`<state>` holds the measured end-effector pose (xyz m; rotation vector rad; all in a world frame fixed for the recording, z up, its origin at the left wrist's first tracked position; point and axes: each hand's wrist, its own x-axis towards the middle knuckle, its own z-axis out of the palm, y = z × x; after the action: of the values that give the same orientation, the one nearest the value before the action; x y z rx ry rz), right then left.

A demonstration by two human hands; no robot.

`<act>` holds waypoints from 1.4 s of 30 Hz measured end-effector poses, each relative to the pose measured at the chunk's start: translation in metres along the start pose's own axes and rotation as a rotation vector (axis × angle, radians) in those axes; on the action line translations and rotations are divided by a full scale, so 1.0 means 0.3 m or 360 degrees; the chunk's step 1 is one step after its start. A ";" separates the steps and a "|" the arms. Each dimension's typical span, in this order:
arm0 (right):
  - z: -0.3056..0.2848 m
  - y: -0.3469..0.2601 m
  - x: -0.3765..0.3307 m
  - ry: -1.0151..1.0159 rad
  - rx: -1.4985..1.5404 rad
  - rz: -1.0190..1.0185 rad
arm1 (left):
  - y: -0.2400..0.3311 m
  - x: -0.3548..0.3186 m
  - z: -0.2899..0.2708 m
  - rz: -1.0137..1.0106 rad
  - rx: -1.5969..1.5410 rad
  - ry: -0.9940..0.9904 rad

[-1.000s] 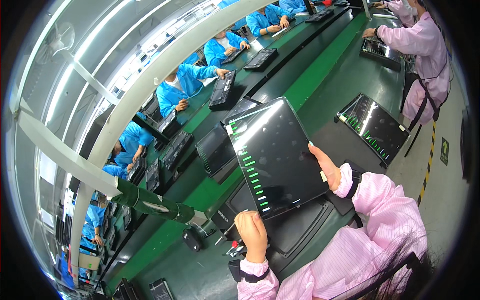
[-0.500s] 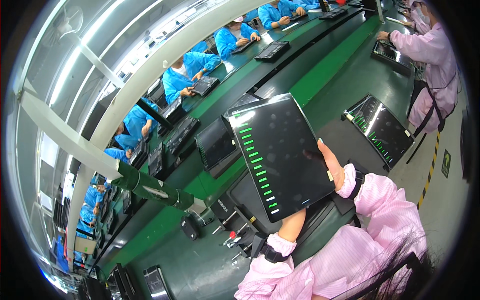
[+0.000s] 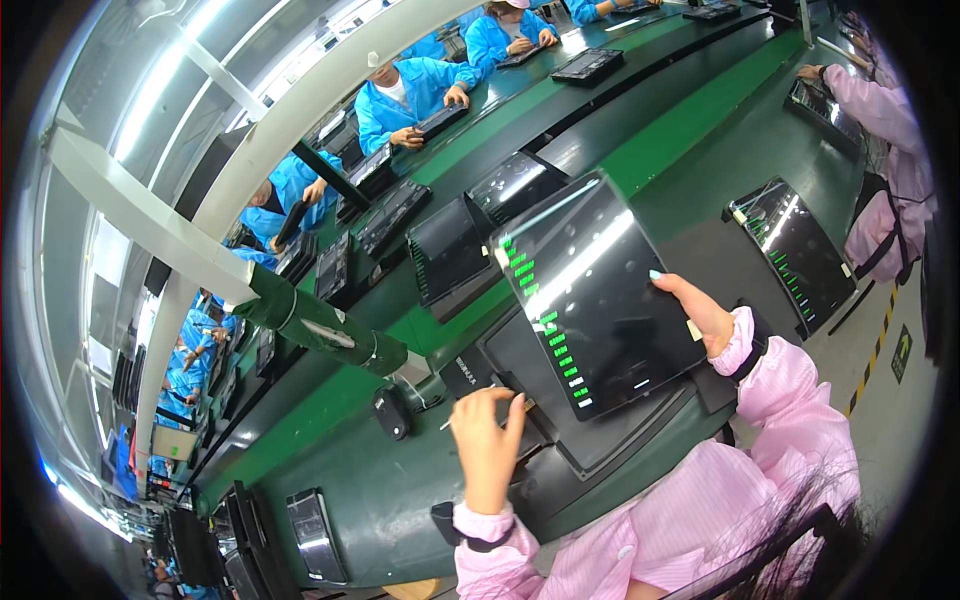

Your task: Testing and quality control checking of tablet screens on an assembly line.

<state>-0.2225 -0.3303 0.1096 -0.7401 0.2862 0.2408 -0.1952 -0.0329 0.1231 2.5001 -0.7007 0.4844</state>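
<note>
My right hand (image 3: 700, 318) grips a black tablet-like screen panel (image 3: 610, 300) by its right edge, thumb on the glass. The panel is tilted, lit with a column of green marks along its left side and crossed by a bright glare. Beneath it lies a black flat fixture (image 3: 640, 440). My left hand (image 3: 485, 445) is off the panel, over the fixture's left end, with fingers bent and thumb raised. It covers the clamp there, and whatever its fingers hold is hidden. A small metal rod shows just beside those fingers.
A black computer mouse (image 3: 392, 412) lies by the green post (image 3: 320, 330). Another lit panel (image 3: 795, 255) rests at the right, and more panels (image 3: 450, 250) stand beyond the fixture. A dark device (image 3: 316, 535) lies near left. Co-workers in blue (image 3: 410, 95) and pink (image 3: 880, 130) sit along the line.
My left hand has come out from under the panel and moved left over the clamp. The panel is now held by my right hand alone and tilted differently. The view has shifted.
</note>
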 end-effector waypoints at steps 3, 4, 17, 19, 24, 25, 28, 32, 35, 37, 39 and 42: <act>0.014 0.028 0.013 0.0061 -0.0208 0.0138 | -0.105 -0.057 -0.007 -0.0054 0.0004 -0.0111; 0.025 0.032 0.006 0.0076 -0.0395 0.0165 | -0.127 -0.069 0.003 -0.0005 0.0066 -0.0139; 0.076 0.047 0.021 0.0207 -0.1071 0.0292 | -0.281 -0.124 -0.089 -0.0037 0.0226 0.0204; 0.126 0.036 0.008 0.0069 -0.1001 0.0443 | -0.334 -0.165 -0.112 -0.0081 0.0240 0.0307; 0.224 0.044 0.005 0.0149 -0.1139 0.0372 | -0.352 -0.180 -0.082 -0.0098 0.0159 0.0356; 0.250 0.038 0.002 0.0142 -0.1144 0.0384 | -0.355 -0.185 -0.082 -0.0086 0.0123 0.0338; 0.158 0.075 0.034 0.0067 -0.0998 0.0403 | -0.342 -0.177 -0.076 -0.0018 0.0103 0.0393; 0.128 0.129 0.045 0.0333 -0.1259 -0.0053 | -0.339 -0.162 -0.062 0.0044 0.0059 0.0380; 0.045 0.182 0.118 0.0313 -0.1379 -0.0522 | -0.340 -0.178 -0.085 0.0061 0.0103 0.0417; 0.021 0.150 0.134 0.0235 -0.1930 -0.0798 | -0.326 -0.163 -0.076 0.0071 0.0070 0.0473; 0.048 0.138 0.125 0.0219 -0.2011 -0.0929 | -0.329 -0.158 -0.072 0.0082 0.0074 0.0470; 0.015 0.156 0.125 0.0274 -0.2138 -0.0673 | -0.344 -0.161 -0.064 0.0091 0.0078 0.0470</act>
<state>-0.2015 -0.2895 0.0706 -2.1272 0.0874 -0.0769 -0.1803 0.0730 0.0794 2.3874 -0.6499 0.8793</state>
